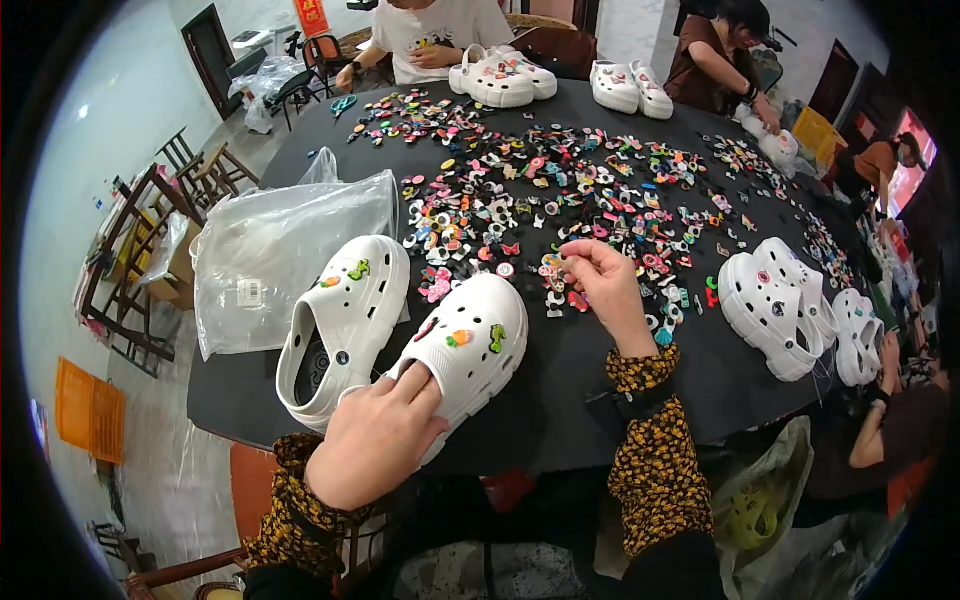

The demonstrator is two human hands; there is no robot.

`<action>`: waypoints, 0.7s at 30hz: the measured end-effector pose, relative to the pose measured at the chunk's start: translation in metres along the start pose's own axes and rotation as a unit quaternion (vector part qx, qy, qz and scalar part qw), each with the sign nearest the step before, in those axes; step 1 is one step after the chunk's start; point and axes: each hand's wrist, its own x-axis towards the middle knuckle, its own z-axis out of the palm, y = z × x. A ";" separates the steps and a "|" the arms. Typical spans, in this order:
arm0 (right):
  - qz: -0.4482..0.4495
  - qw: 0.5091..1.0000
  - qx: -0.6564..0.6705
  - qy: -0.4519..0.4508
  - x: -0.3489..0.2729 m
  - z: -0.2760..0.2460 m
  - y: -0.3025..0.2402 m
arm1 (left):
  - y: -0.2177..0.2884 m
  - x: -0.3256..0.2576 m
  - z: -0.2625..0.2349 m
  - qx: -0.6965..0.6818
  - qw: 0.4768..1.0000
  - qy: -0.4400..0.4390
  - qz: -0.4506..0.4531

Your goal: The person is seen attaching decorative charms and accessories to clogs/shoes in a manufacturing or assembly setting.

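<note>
My left hand (375,450) has its fingers pushed into the opening of a white clog (485,372) and grips it, toe pointing away from me. That clog carries a green charm, an orange carrot-like charm and a dark red one on its upper. Left of it rests a second white clog (372,300) with similar green and orange charms. My right hand (612,295) is over the near edge of a spread of small colourful shoe charms (540,200), thumb and forefinger pinched together. Whatever lies between those fingertips is too small to make out.
A clear plastic bag (290,265) lies on the black table (560,410) at left. More decorated white clogs stand at right (770,305) and at the far edge (500,80). Several people work around the table. An orange crate (90,410) is on the floor at left.
</note>
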 end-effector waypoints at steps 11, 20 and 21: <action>0.024 0.990 -0.136 0.005 0.003 -0.041 0.009 | 0.033 -0.019 0.024 -0.063 0.996 0.045 -0.039; -0.018 0.954 -0.295 -0.050 -0.005 -0.042 0.015 | 0.021 -0.012 0.029 -0.095 0.993 0.072 -0.027; -0.044 0.939 -0.334 -0.064 -0.005 -0.041 0.017 | 0.023 -0.010 0.027 -0.105 0.990 0.082 -0.036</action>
